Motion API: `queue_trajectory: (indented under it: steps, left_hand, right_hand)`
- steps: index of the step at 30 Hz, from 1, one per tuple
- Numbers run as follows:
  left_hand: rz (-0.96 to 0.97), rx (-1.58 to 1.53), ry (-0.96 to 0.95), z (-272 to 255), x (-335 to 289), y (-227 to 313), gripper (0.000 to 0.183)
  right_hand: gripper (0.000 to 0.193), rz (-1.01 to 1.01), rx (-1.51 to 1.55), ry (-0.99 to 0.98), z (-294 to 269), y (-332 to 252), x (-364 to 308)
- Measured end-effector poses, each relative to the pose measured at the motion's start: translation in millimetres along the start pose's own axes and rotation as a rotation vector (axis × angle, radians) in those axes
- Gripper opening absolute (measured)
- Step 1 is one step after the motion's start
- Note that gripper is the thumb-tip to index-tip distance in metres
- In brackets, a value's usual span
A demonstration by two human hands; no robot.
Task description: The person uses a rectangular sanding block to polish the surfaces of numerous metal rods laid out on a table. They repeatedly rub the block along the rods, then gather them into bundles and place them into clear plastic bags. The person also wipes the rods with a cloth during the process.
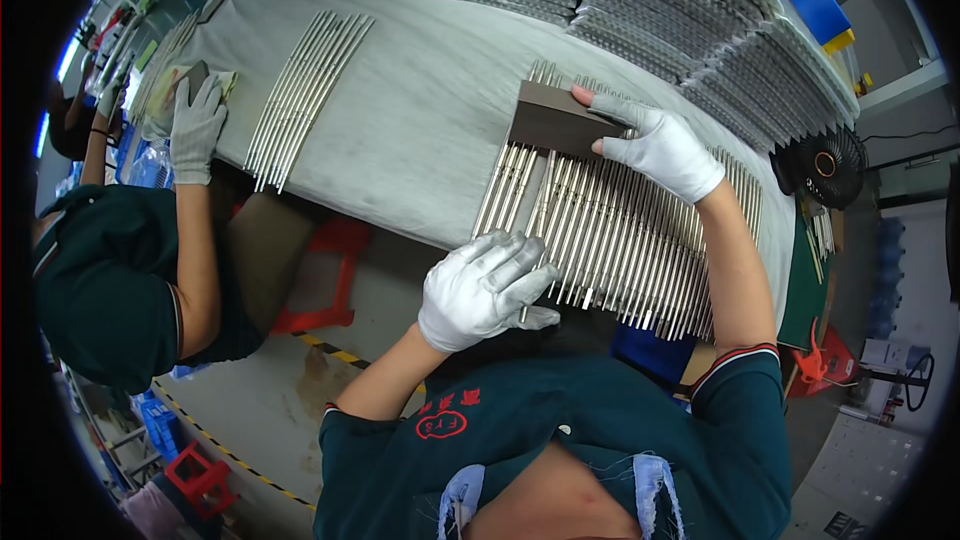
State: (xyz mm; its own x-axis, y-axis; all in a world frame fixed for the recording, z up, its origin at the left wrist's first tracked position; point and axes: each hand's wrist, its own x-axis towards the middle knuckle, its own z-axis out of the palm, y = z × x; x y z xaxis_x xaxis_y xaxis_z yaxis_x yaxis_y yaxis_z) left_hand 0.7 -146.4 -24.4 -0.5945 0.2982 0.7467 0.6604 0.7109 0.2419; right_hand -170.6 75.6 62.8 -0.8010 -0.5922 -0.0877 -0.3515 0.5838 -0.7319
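Note:
A row of slim silver metal rods (620,225) lies side by side on the cloth in front of me, with a narrow gap near its left side. My right hand (665,150), in a white glove with bare thumb and fingertip showing, grips a dark brown rectangular block (560,118). That block lies across the far part of the rods. My left hand (487,290), in a grey-smudged white glove, rests with outstretched fingers over the near ends of the leftmost rods. One rod end shows between its thumb and forefinger.
A grey cloth (420,70) covers the table. Stacks of plastic-wrapped rods (680,15) stand at the back right, near a black fan (825,162). Another bunch of rods (305,100) lies to the left, beside a co-worker's gloved hand (197,130). A red stool (335,275) stands below.

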Motion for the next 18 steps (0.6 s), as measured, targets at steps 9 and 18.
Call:
queue_trajectory:
  steps: [9,18]
  left_hand:
    - [0.012,-0.018,-0.045,2.3,-0.3,0.7,0.058]
    - [0.001,-0.043,-0.058,-1.6,6.3,1.5,0.057]
  right_hand:
    - [0.058,-0.009,-0.002,-0.079,-4.3,-10.3,-1.1]
    - [0.058,0.069,0.100,-0.068,-0.2,-10.1,-3.8]
